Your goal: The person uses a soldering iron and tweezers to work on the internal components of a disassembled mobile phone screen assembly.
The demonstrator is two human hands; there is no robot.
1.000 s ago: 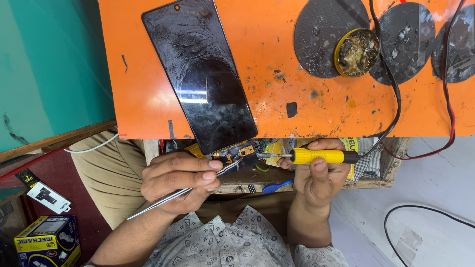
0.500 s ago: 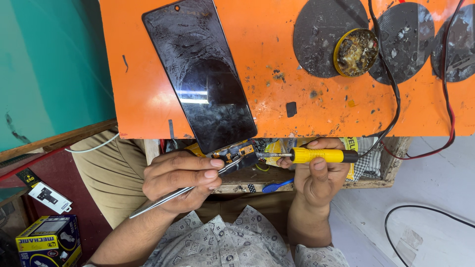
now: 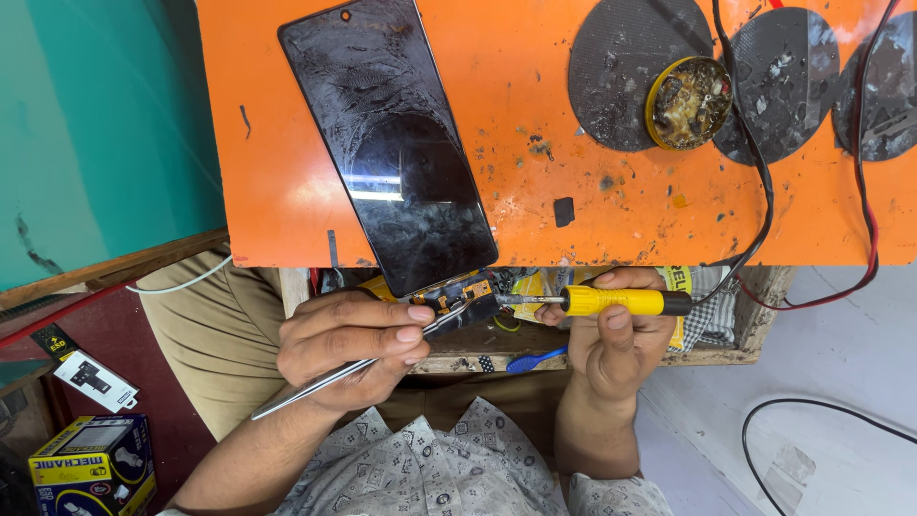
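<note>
The left hand [image 3: 349, 349] is closed around thin metal tweezers [image 3: 363, 368], held just below the bottom end of the black phone [image 3: 387, 143]. The right hand [image 3: 611, 349] is wrapped around a yellow-handled soldering iron [image 3: 611, 302], just right of the phone's bottom end, its tip aimed left. A small circuit board [image 3: 465, 294] is seen sticking out at the phone's bottom edge, met by the tweezer tips and the iron tip; actual contact cannot be told. The phone is laid screen-up on the orange desk [image 3: 287, 191], overhanging the near edge. A round yellow tin [image 3: 688, 102] is set well right of the phone, on a dark round pad [image 3: 611, 76]. Black and red cables [image 3: 764, 191] are run further right. A yellow-and-blue box [image 3: 91, 468] is seen far below-left of the phone.
</note>
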